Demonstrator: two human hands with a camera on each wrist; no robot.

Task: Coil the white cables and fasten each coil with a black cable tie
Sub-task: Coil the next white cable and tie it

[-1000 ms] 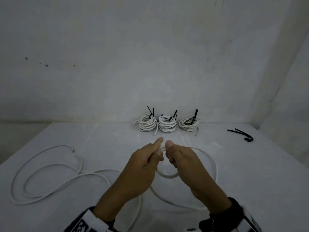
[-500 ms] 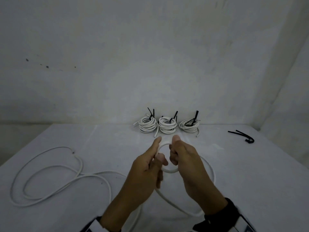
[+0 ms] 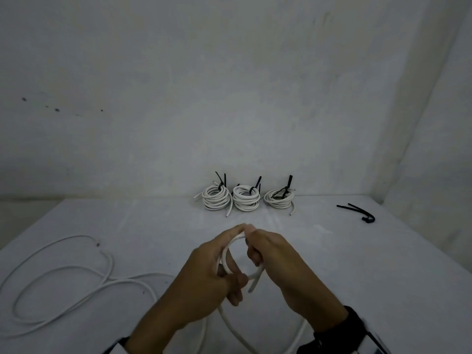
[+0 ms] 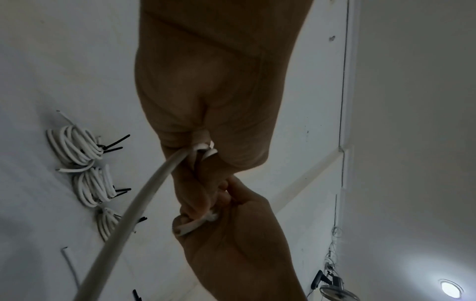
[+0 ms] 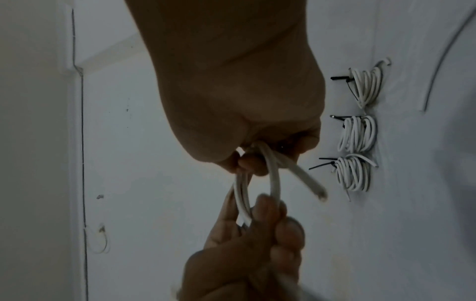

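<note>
Both hands hold a small coil of the white cable [image 3: 226,251] above the middle of the table. My left hand [image 3: 204,274] grips the coil's left and lower side, with two turns showing across its fingers. My right hand [image 3: 273,254] pinches the top and right side, and the cut cable end [image 3: 255,282] sticks out below it. In the right wrist view the loop [image 5: 273,179] runs from the right hand [image 5: 231,101] down to the left hand [image 5: 244,254]. The left wrist view shows the cable [image 4: 144,195] leaving the left hand [image 4: 206,101].
The rest of the cable [image 3: 63,277] lies in loose loops on the left of the white table [image 3: 357,264]. Three tied coils [image 3: 246,200] stand in a row at the back by the wall. Loose black cable ties [image 3: 357,212] lie at the back right.
The hands have wound another turn onto the small coil. The slack loop on the right has been drawn in, and the cable end now points down under the right hand.
</note>
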